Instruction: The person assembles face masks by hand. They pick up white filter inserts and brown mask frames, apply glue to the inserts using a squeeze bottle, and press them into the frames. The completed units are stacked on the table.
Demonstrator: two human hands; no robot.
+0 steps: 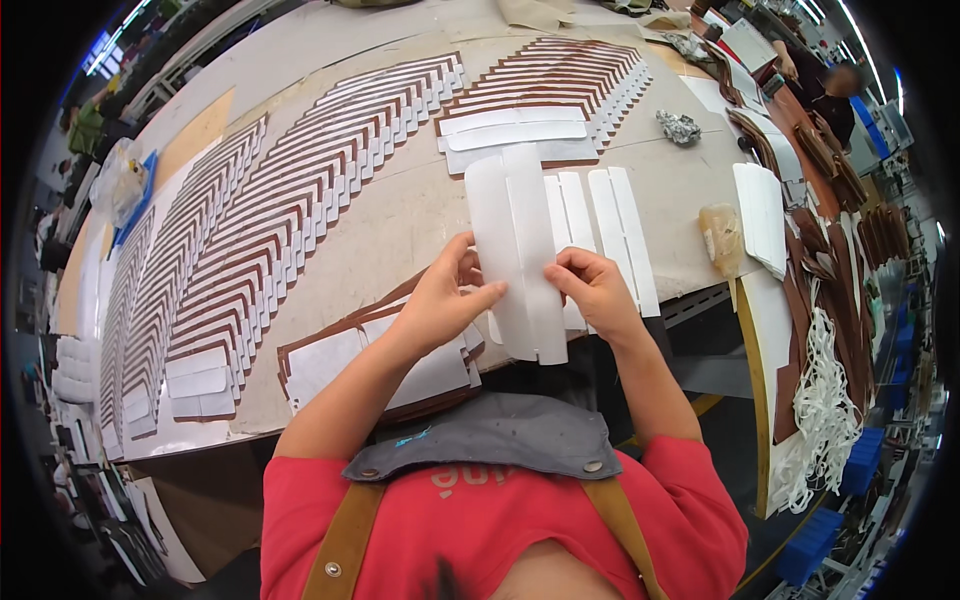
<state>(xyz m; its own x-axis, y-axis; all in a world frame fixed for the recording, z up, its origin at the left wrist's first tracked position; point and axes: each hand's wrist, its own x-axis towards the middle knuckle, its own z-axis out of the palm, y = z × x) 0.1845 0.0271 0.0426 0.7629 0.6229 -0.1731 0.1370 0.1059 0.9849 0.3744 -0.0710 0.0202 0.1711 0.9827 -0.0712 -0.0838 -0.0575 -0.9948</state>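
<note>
White paper strip [520, 250] held upright above the near table [400, 220] edge, pinched at its lower sides by closed fingers of left hand [440, 300] and right hand [598, 290]; liable to crease, or to slip onto the brown-and-white stack [330, 360] below, if pinched unevenly.

A leather-goods workshop: a long table [400, 215] bears fanned rows of brown-and-white cut pieces [290, 215], another worker [825, 90] beyond.

White sheet [520, 250] over tan table [400, 215]; left of it, brown-and-white striped rows [290, 200]; below, red shirt [480, 540], grey apron [500, 440].
</note>
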